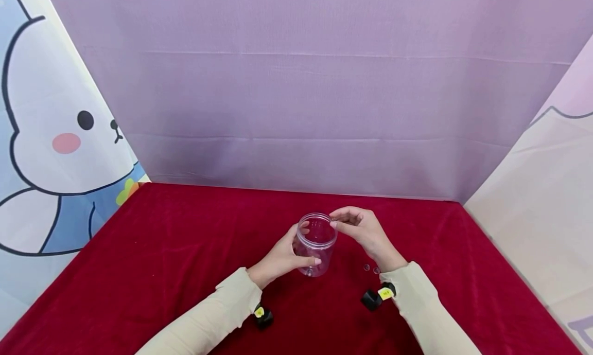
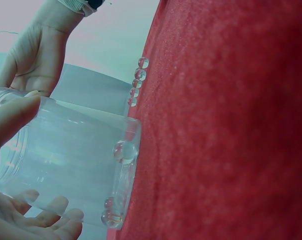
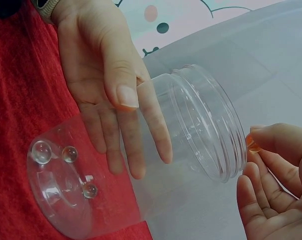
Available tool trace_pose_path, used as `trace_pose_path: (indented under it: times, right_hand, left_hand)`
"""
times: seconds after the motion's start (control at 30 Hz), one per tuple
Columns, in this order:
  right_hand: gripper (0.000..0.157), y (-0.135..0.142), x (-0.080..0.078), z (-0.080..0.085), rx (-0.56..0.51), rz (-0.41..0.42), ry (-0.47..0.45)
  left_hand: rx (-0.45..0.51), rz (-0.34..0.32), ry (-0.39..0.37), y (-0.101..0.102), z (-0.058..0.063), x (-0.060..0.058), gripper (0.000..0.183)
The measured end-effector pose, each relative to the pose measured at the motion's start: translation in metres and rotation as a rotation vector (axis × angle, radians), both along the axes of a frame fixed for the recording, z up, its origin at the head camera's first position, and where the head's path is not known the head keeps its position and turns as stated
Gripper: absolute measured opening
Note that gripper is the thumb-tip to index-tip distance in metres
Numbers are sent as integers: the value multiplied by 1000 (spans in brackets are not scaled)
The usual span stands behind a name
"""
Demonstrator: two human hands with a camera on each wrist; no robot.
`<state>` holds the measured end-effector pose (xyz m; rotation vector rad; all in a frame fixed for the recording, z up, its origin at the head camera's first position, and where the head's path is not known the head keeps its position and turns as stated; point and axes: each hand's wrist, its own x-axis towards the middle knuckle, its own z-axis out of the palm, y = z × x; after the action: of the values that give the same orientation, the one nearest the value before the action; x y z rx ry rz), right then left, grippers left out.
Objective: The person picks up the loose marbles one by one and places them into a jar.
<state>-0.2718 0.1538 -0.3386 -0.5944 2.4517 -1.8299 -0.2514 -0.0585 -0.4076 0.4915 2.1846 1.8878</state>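
Note:
A clear plastic jar (image 1: pixel 325 251) with a ridged, open mouth stands upright over the red cloth. My left hand (image 1: pixel 279 257) holds it round the side, thumb toward me and fingers behind. Inside, on the jar's bottom, lie a larger clear marble (image 3: pixel 41 152), a smaller marble (image 3: pixel 70 153) and another small marble (image 3: pixel 90 190). My right hand (image 1: pixel 367 235) is at the jar's right rim. Between its thumb and forefinger it pinches a small glass marble (image 3: pixel 252 144), which looks orange in the right wrist view.
Several clear marbles (image 2: pixel 140 75) lie in a row on the red cloth (image 1: pixel 185 242), right of the jar and close to my right wrist. A purple curtain (image 1: pixel 296 98) rises behind the table, with printed panels (image 1: pixel 55 113) at the sides.

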Motion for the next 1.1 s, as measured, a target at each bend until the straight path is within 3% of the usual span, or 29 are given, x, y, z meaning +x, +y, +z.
trace_pose_path:
  times: [1.1]
  right_hand:
    - [25, 1, 0, -2, -19, 20, -7]
  left_hand:
    - [13, -6, -15, 1, 2, 1, 85]
